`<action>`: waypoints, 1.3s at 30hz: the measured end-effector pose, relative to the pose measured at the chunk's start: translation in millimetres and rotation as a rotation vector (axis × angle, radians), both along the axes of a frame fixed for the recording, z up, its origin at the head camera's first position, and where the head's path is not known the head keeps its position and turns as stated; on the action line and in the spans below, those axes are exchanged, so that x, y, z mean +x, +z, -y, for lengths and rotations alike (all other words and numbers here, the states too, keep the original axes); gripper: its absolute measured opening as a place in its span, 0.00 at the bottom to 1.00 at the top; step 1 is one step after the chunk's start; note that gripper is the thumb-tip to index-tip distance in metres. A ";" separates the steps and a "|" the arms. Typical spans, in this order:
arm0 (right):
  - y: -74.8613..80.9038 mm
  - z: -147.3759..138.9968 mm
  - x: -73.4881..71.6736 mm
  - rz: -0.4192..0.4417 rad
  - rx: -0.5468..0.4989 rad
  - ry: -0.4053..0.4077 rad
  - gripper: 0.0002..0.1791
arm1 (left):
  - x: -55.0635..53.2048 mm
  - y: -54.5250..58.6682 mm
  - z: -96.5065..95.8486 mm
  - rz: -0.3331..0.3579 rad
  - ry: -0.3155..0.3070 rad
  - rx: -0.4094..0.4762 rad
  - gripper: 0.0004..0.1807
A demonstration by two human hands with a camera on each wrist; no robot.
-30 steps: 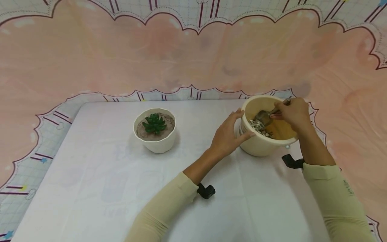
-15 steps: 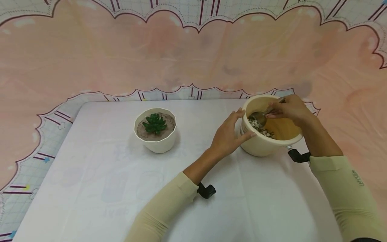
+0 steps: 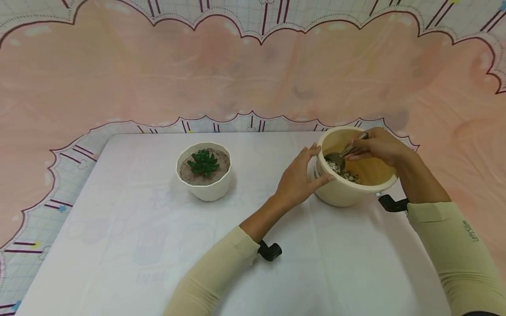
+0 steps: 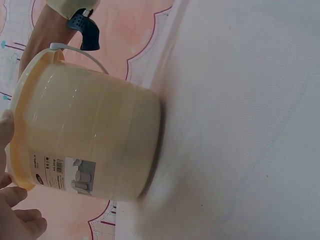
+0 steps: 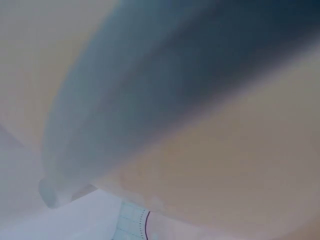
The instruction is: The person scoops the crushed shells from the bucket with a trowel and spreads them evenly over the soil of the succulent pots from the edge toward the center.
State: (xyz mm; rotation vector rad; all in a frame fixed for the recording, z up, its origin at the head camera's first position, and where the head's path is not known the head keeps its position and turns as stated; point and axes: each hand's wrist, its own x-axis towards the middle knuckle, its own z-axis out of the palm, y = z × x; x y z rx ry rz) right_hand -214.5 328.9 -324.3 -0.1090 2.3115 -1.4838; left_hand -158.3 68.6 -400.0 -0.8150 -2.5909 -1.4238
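In the head view, a cream bucket [image 3: 341, 195] stands at the right rear of the white table. Small pale and dark pebbles [image 3: 349, 177] lie at its bottom left. My left hand [image 3: 295, 181] grips the bucket's rim on the left, its thumb on the near side; in the left wrist view its fingers [image 4: 22, 212] curl at the rim. Over the bucket, my right hand [image 3: 382, 148] pinches the handle of a metal spoon [image 3: 352, 147]. The spoon's bowl dips into the pebbles. A blurred dark shape and the bucket's pale wall fill the right wrist view.
Left of the bucket stands a white faceted pot [image 3: 207, 192] with a green succulent [image 3: 203, 162] in grey-brown soil. The bucket has a thin handle [image 4: 85, 53] and a label [image 4: 62, 172]. A patterned pink cloth [image 3: 178, 79] lies beyond the white tabletop [image 3: 130, 210].
My right hand has shifted right and slightly forward, then a little down, with the spoon moving among the pebbles. The left hand and the bucket have stayed about in place.
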 end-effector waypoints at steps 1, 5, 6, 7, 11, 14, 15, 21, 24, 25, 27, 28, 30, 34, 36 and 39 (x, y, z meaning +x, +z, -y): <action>0.5 0.1 -0.1 0.009 -0.006 0.000 0.21 | -0.1 0.1 0.3 -0.002 0.001 0.001 0.43; 1.5 0.2 -0.5 0.048 -0.036 0.007 0.20 | -0.2 1.1 1.0 -0.017 0.004 0.005 0.43; 1.2 0.3 -0.5 0.068 -0.052 0.006 0.20 | -0.1 1.4 1.1 -0.018 0.005 0.005 0.43; 0.7 0.3 -0.3 0.092 -0.061 0.004 0.19 | 0.0 1.6 1.2 -0.017 0.005 0.007 0.43; -2.0 1.4 1.7 0.179 -0.086 -0.017 0.17 | -0.3 2.1 1.8 -0.006 0.010 -0.006 0.44; -3.7 3.2 3.5 0.200 -0.086 -0.043 0.18 | -1.4 2.3 3.0 -0.006 0.009 -0.011 0.44; -4.2 3.6 3.8 0.205 -0.086 -0.054 0.18 | -1.7 2.2 3.4 -0.007 0.010 -0.014 0.44; -2.1 7.3 8.2 0.246 -0.105 -0.112 0.18 | -1.6 2.6 5.8 -0.001 0.000 -0.014 0.42; 0.3 8.0 11.0 0.257 -0.122 -0.119 0.16 | -0.9 3.4 6.6 0.009 -0.007 -0.014 0.42; 1.1 8.0 11.2 0.258 -0.127 -0.118 0.16 | -0.5 3.5 6.8 0.010 -0.006 -0.013 0.42; 2.5 7.8 11.2 0.262 -0.137 -0.119 0.14 | -0.1 3.6 7.3 0.007 -0.002 -0.013 0.42; 2.8 7.2 11.8 0.266 -0.141 -0.123 0.14 | 0.4 3.5 7.3 0.005 -0.002 -0.015 0.42; 3.4 6.0 12.4 0.271 -0.150 -0.130 0.14 | 1.1 3.0 7.2 -0.006 0.003 -0.024 0.42; 6.1 4.8 13.3 0.284 -0.170 -0.142 0.13 | 1.9 2.4 7.2 -0.019 0.009 -0.037 0.42; 9.2 3.6 14.2 0.292 -0.195 -0.154 0.14 | 2.0 2.2 7.2 -0.021 0.011 -0.044 0.42; 16.3 1.0 15.9 0.318 -0.269 -0.196 0.17 | 1.8 2.7 7.3 -0.023 0.013 -0.049 0.43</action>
